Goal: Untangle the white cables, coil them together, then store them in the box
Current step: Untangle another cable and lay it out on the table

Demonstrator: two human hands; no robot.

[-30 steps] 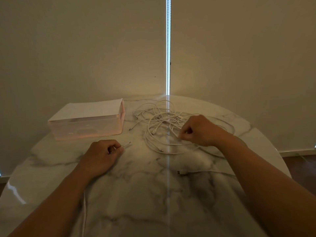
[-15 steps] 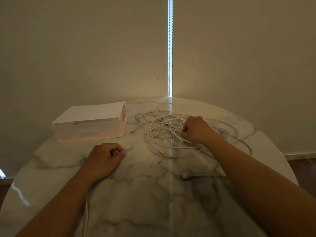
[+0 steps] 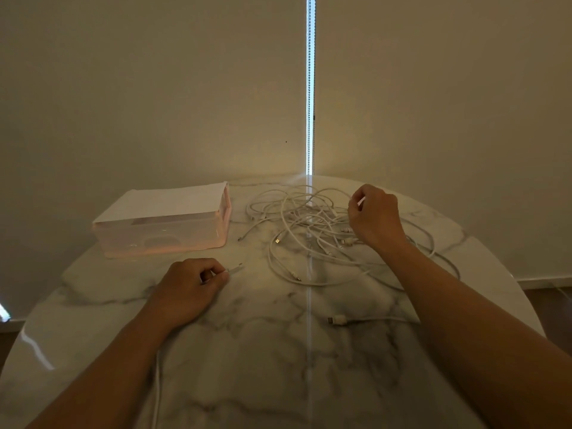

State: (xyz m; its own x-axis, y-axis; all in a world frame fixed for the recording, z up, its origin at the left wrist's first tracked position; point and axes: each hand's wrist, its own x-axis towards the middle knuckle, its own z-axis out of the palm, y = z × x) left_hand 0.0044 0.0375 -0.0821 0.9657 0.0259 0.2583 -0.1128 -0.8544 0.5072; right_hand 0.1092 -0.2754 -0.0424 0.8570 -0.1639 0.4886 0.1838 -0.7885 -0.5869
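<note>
White cables, tangled, on a marble table; both hands gripping.
Left hand pinches one plug, tip pointing far-right, cord trailing near under the forearm. Right hand, fingers curled, pinches a strand at the heap's far-right side. Heap lies right of the box.

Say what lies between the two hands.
Head view: the plug jutting from the left hand, a bare strip of table, then the cables up to the right hand.
</note>
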